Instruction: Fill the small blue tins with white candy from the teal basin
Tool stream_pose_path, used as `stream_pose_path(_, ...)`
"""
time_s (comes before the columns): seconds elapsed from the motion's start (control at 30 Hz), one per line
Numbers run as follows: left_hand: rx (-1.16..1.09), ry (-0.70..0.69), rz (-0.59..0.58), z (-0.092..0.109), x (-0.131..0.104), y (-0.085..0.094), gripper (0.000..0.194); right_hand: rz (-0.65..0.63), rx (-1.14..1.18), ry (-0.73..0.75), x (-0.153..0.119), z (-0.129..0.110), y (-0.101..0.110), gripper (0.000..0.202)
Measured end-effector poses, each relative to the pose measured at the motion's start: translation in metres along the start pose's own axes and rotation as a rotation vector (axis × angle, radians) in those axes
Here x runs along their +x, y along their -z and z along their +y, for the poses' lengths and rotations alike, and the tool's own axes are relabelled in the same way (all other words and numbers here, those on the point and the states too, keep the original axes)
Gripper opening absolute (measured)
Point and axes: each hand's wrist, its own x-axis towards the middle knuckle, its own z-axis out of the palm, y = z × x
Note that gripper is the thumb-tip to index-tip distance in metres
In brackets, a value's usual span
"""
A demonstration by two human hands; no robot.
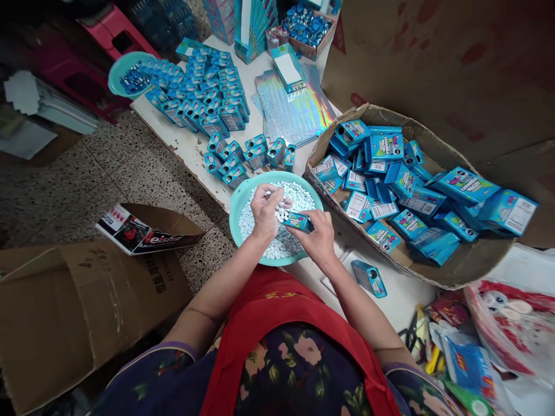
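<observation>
A mint-green basin (236,216) full of small white candies (284,245) stands at the table edge in front of me. Over it, my right hand (319,234) grips a small blue candy box (296,221), which lies tilted with its end toward my left hand. My left hand (267,211) is curled around some of the white candies, right beside that end of the box. A few candies show between its fingers and the box. Just beyond the basin stand several blue boxes (234,164) with dark round holes in their tops.
Many blue boxes fill an open carton (472,277) at the right; one box (368,278) lies near me. Packed rows of boxes (212,86) stand at the far left, beside shiny holographic sheets (290,110). Blue caps (306,26) fill a container behind. Scissors (418,335) lie lower right.
</observation>
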Motion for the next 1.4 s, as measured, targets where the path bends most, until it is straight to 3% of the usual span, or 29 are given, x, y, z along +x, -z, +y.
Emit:
stream_pose_path(0.17, 0.018, -0.026, -0.047, 0.002, -0.004, -0.003, 0.026, 0.000, 0.011, -0.008, 0.000, 0.000, 0.001, 0.026)
stream_pose_path(0.33, 0.038, -0.023, -0.017, 0.003, -0.006, -0.004, 0.032, -0.002, 0.017, -0.006, -0.003, 0.000, 0.002, 0.027)
stream_pose_path(0.63, 0.004, 0.037, -0.131, 0.004, -0.016, -0.005, 0.045, 0.049, 0.052, 0.014, -0.011, -0.001, 0.003, 0.024)
stream_pose_path(0.93, 0.012, 0.031, -0.161, 0.019, -0.008, 0.000, 0.037, 0.075, 0.115, -0.035, -0.011, 0.006, -0.005, 0.026)
stream_pose_path(1.2, 0.084, -0.036, -0.243, 0.010, -0.015, 0.007, 0.029, 0.072, 0.205, -0.115, -0.006, 0.007, -0.014, 0.027)
stream_pose_path(1.33, 0.113, -0.122, -0.096, -0.002, 0.006, 0.019, 0.031, 0.080, 0.250, -0.141, -0.012, 0.008, -0.003, 0.031)
stream_pose_path(1.4, 0.276, -0.156, -0.074, -0.020, 0.029, 0.028, 0.031, 0.104, 0.283, -0.167, -0.020, 0.011, 0.009, 0.036)
